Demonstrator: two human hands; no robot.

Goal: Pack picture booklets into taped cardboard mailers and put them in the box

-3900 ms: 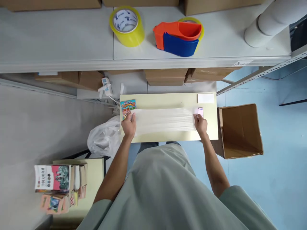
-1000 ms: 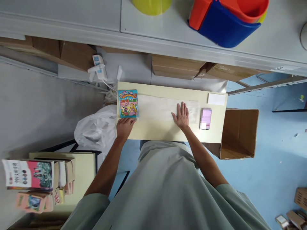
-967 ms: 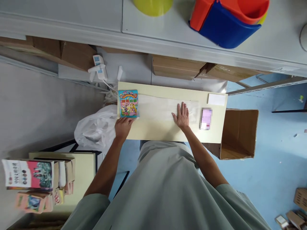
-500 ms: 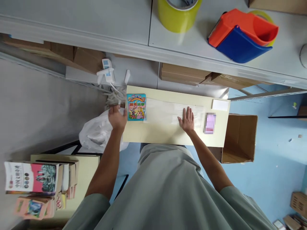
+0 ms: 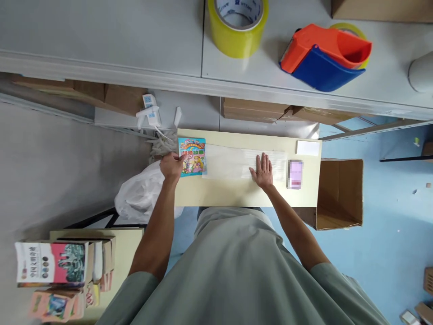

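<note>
A small pale-yellow table (image 5: pixel 237 194) stands below me. A clear plastic bag (image 5: pixel 233 161) lies flat across it. My right hand (image 5: pixel 262 172) rests open, palm down, on the right part of that bag. At the table's left end lies a colourful children's book (image 5: pixel 192 156), and my left hand (image 5: pixel 172 165) is closed on its left edge. A phone (image 5: pixel 295 174) and a white card (image 5: pixel 307 147) lie at the table's right end.
An open cardboard box (image 5: pixel 340 194) stands on the blue floor to the right. A white plastic bag (image 5: pixel 142 194) lies left of the table. Books are stacked on a low table (image 5: pixel 54 271) at the lower left. The shelf above holds a yellow tape roll (image 5: pixel 237 25) and an orange-blue tape dispenser (image 5: pixel 321 56).
My left hand swung off the table's left edge, then came back and gripped the book's left edge. My right hand stayed flat on the plastic bag.
</note>
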